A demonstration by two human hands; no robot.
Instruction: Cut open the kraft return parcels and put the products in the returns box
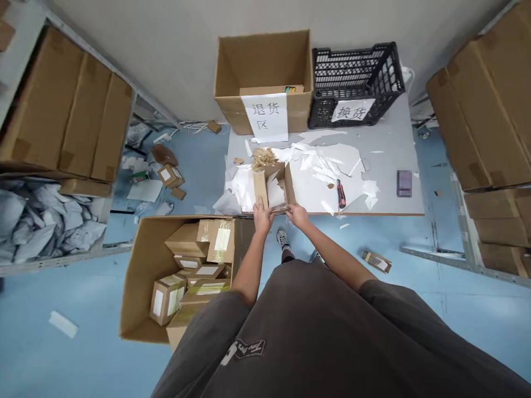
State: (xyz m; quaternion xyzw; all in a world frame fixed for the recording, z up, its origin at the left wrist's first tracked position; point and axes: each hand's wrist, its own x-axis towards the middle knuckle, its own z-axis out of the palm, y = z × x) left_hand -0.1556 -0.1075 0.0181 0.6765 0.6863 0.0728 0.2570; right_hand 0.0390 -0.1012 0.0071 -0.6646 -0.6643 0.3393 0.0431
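A small, open brown cardboard box (260, 186) with a piece of white paper inside is held at the near edge of a pale grey tabletop (392, 152) by a person in a dark grey T-shirt (332, 326). The left hand (263, 216) has its fingers closed on the box's near left corner; the right hand (297, 214) pinches the near right corner. Beyond the box lies a crumpled tan clump (264, 157), with torn white paper strips (319, 161) and a red-and-black utility knife (341, 193) to its right. A large open brown carton (228, 114) and a black plastic mesh crate (323, 115), both bearing white handwritten signs, stand along the back. At left, a big cardboard bin (139, 276) contains taped parcels (168, 298).
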